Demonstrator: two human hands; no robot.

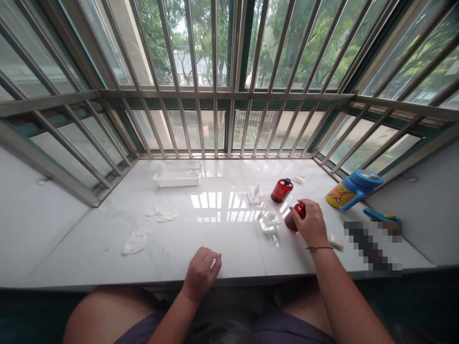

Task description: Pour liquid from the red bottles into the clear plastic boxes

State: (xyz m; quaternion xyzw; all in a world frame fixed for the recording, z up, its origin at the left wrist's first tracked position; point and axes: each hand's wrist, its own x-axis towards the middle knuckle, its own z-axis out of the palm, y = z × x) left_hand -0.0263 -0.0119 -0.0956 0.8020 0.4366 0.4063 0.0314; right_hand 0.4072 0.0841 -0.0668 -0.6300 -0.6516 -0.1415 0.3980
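Observation:
My right hand (311, 222) is closed around a red bottle (296, 216), which lies tilted on the white marble sill (222, 253). A second red bottle (281, 190) with a black cap stands just beyond it. Two small clear square dishes holding something white sit close by: one (270, 220) left of my right hand, the other (256, 194) farther back. My left hand (201, 273) rests near the sill's front edge with curled fingers, holding nothing. Crumpled white tissues (160, 214) lie to its far left.
A white plastic basket (178, 173) stands at the back left. Another tissue (135, 241) lies at the left. A blue-and-yellow cup (353, 188) lies at the right, near a blue-handled tool (380, 216) and a pixelated patch. Barred windows border the back.

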